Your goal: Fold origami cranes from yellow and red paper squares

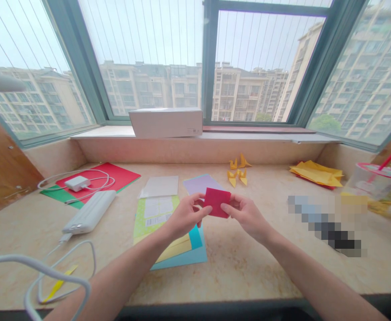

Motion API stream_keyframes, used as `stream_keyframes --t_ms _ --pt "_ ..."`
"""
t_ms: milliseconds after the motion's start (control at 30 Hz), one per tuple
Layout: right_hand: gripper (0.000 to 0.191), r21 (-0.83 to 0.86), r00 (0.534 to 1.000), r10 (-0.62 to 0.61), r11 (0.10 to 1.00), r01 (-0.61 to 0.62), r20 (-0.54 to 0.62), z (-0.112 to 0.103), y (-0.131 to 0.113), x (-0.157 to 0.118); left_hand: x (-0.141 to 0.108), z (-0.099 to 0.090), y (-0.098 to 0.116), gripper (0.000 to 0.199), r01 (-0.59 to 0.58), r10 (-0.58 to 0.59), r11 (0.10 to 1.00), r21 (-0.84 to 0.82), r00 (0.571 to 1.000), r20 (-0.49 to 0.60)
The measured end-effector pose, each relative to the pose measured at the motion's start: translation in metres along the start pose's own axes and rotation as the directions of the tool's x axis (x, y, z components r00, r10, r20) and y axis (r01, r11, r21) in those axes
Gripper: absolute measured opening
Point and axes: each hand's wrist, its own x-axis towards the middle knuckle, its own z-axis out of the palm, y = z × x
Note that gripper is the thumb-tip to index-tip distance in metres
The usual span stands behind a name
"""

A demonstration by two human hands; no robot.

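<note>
A small red square of folded paper is held up above the counter, between my two hands. My left hand pinches its left edge, thumb on the near face and fingers behind. On the opposite edge, my right hand grips it the same way. The fingers behind the paper are partly hidden. Below and to the left lie colored paper sheets, blue and yellow, with a green printed packet on top. A lilac sheet lies just behind the hands. Several folded yellow paper cranes stand farther back.
At left, a white power bank and a charger with cables lie near red paper. A white box sits on the window ledge. Yellow papers and a drink cup are at right, near a blurred-out object.
</note>
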Motion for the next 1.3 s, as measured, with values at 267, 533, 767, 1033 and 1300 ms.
stream_keyframes --t_ms 267,533,767,1033,1300 --pt "0.035 -0.016 1.000 -0.002 1.000 0.002 0.005 -0.0003 -0.0003 -0.0007 0.0004 -0.0011 -0.0009 0.038 -0.008 0.008 1.000 0.002 1.000 0.027" --pt "0.032 -0.006 1.000 -0.013 1.000 0.013 0.023 -0.0009 0.0010 -0.0010 0.0005 -0.0004 -0.0019 0.038 -0.008 0.007 1.000 0.009 1.000 0.025" --pt "0.034 -0.014 1.000 -0.020 1.000 0.020 0.010 0.0003 -0.0001 -0.0017 0.0013 -0.0017 -0.0042 0.038 -0.012 0.012 1.000 0.000 0.999 0.039" --pt "0.033 -0.051 0.999 -0.034 0.998 0.035 0.027 -0.0027 0.0040 0.0002 0.0012 -0.0003 -0.0033 0.035 -0.014 0.014 1.000 -0.019 0.999 -0.030" --pt "0.033 -0.138 0.997 -0.053 0.989 0.045 -0.054 -0.0044 0.0079 0.0014 0.0013 -0.0017 0.0026 0.037 -0.020 0.020 1.000 -0.008 0.994 -0.105"
